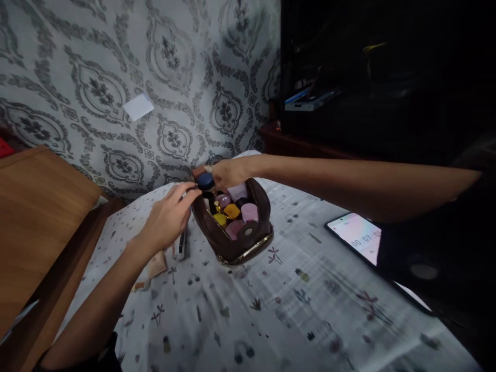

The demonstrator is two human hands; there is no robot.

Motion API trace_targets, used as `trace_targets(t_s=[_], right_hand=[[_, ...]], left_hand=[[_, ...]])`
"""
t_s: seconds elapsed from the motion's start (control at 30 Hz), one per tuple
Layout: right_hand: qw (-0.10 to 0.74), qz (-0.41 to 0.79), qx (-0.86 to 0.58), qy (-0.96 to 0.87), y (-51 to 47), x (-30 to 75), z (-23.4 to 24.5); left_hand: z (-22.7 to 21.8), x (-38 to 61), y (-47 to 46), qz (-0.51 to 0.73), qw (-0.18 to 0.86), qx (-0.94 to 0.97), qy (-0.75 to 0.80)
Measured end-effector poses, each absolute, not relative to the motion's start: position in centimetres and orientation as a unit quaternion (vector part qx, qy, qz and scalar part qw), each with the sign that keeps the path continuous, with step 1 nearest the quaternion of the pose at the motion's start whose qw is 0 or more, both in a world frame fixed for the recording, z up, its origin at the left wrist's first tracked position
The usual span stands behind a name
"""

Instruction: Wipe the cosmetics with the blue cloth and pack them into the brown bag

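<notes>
A brown zippered cosmetic bag (205,235) stands unzipped on the cloth-covered table. Packed inside are a dark blue round lid (205,180), a pink jar (249,212), a yellow-capped item (220,220), an orange-yellow item (232,211) and several other small containers. My left hand (170,212) grips the bag's left rim between thumb and fingers. From the right, my right hand (232,171) reaches over the far end of the bag with its fingers down among the contents, beside the blue lid. Those fingertips are hidden, so what they touch cannot be made out.
Left of the bag lie a silvery tube (180,247) and a beige packet (157,264). A phone (358,238) showing a timer rests on the right of the printed tablecloth (271,310). Patterned wallpaper (174,77) rises behind, and a wooden panel (46,206) borders the left.
</notes>
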State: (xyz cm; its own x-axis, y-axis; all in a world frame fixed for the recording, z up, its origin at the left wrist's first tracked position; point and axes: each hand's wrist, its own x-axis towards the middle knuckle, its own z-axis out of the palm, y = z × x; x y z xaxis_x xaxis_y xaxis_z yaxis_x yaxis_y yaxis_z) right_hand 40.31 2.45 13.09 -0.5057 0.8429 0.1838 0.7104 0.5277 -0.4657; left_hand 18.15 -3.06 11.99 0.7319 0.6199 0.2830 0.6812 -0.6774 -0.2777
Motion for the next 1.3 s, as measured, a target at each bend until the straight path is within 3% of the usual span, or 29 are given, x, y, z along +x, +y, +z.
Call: trace_targets(t_s=[0.07, 0.13, 0.27, 0.4, 0.5, 0.6, 0.7, 0.8, 0.93, 1.1, 1.3], right_hand=[[0.098, 0.139, -0.449, -0.877, 1.7, 40.3, 13.5], [0.068, 0.096, -0.450, -0.885, 0.8, 40.3, 13.7], [0.111, 0.057, -0.476, -0.871, -0.6, 40.3, 13.1], [0.157, 0.049, -0.484, -0.859, -1.5, 40.4, 12.6], [0.247, 0.025, -0.480, -0.841, -3.0, 40.0, 12.6], [0.367, 0.022, -0.423, -0.828, -6.0, 38.5, 12.1], [0.422, 0.094, -0.317, -0.844, -9.4, 35.9, 9.8], [0.386, 0.170, -0.257, -0.870, -11.6, 32.3, 5.9], [0.362, 0.251, -0.295, -0.848, -11.8, 28.0, 0.6], [0.372, 0.401, -0.385, -0.743, -10.4, 26.1, -2.8], [0.424, 0.480, -0.394, -0.659, -9.9, 27.0, -4.6]], left_hand=[[11.2, 17.3, -4.5, -0.101, 0.170, -0.909, -0.367], [10.3, 16.3, -5.8, -0.110, 0.150, -0.903, -0.388], [8.4, 13.3, -7.3, -0.136, 0.078, -0.873, -0.462], [6.3, 8.7, -6.8, -0.261, -0.004, -0.789, -0.556], [4.4, 5.3, -6.0, -0.350, -0.044, -0.692, -0.630], [2.7, 3.9, -5.7, -0.345, -0.033, -0.668, -0.659], [1.6, 4.7, -5.9, -0.284, 0.005, -0.708, -0.646], [1.4, 6.4, -5.9, -0.179, 0.049, -0.751, -0.633], [1.5, 8.1, -5.3, -0.003, 0.093, -0.774, -0.627], [1.3, 8.9, -4.6, 0.018, 0.098, -0.765, -0.637], [1.1, 8.3, -5.1, -0.035, 0.102, -0.747, -0.656]])
